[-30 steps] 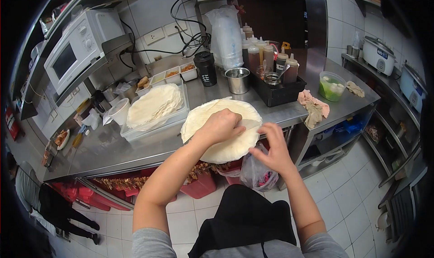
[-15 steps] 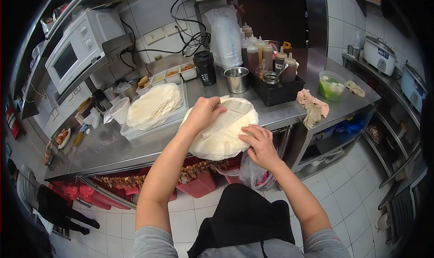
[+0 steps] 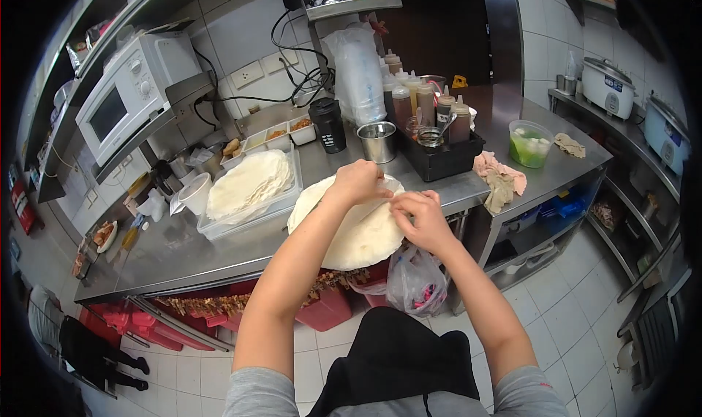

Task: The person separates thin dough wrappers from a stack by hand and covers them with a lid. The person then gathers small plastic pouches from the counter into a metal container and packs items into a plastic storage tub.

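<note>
A stack of pale, thin round flatbreads [image 3: 358,238] lies at the front edge of the steel counter, its near side overhanging. My left hand [image 3: 360,183] reaches across its top with the fingers closed at the far right rim. Beside it, my right hand [image 3: 423,218] pinches the right rim, the fingertips of both hands nearly meeting. A fold or raised sheet shows under my left wrist, partly hidden by the hand. To the left, more flatbreads [image 3: 252,179] are piled in a clear plastic tray [image 3: 281,206].
Behind my hands stand a steel cup [image 3: 377,145], a black tumbler [image 3: 327,128] and a black caddy [image 3: 439,165] of sauce bottles. Cloths [image 3: 499,183] and a green-filled tub [image 3: 530,145] are on the right. A microwave [image 3: 135,88] hangs at left; another person [image 3: 80,344] stands far left.
My left hand has moved right along the far rim, and my right hand has risen slightly, closing into a pinch. The translucent, creased top layer has given way to a smoother flatbread surface.
</note>
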Demonstrator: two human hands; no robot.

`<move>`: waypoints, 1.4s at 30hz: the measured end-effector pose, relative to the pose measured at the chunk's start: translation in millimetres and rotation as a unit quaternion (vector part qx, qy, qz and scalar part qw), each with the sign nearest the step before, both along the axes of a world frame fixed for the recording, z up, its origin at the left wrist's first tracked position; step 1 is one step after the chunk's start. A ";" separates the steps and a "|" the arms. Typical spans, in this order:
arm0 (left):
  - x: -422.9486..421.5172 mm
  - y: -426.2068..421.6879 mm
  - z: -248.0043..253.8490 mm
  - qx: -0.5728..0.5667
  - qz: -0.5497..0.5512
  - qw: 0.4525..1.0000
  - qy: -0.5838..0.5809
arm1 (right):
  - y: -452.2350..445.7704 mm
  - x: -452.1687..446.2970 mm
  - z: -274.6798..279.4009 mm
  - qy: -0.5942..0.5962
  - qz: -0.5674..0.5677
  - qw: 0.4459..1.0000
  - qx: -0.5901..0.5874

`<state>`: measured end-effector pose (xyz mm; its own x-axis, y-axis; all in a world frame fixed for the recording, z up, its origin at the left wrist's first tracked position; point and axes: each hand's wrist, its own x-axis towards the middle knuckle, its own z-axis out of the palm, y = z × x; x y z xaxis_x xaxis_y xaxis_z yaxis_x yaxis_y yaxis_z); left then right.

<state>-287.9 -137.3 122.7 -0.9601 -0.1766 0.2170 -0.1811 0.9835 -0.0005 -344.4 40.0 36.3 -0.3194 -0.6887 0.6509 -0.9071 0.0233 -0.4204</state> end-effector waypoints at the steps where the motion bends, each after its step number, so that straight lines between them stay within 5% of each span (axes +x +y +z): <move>1: -6.7 -2.4 -1.3 -0.007 -0.003 1.000 -0.006 | -9.4 -3.7 -8.6 0.018 -0.015 0.999 -0.026; 11: 13.7 -45.6 -14.7 0.089 -0.008 0.981 0.171 | -19.5 1.0 -24.9 0.102 -0.090 0.990 -0.025; 24: 53.8 -73.6 -8.3 0.147 0.177 0.945 0.231 | -19.2 1.4 -25.2 0.110 -0.092 0.989 -0.024; 33: 17.3 -65.3 -1.0 0.075 0.157 0.983 0.058 | -54.8 -34.4 32.9 0.074 -0.062 0.989 0.116; 36: -7.3 -54.1 -5.0 0.059 0.155 0.986 0.026 | -78.4 -36.9 6.5 0.103 -0.074 0.985 0.119; 37: -14.7 -54.4 -10.6 0.059 0.135 0.988 0.040 | -80.0 -40.4 11.7 0.055 -0.056 0.974 0.213; 42: -27.4 -54.7 -24.0 0.111 0.066 0.991 0.028 | -72.6 -22.1 4.1 0.060 -0.103 0.976 0.182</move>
<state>-315.3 -192.0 98.7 -0.9130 -0.3488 0.2117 -0.3012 0.9261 0.2272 -366.5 -32.6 40.4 -0.4115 -0.8112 0.4155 -0.9098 0.3381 -0.2408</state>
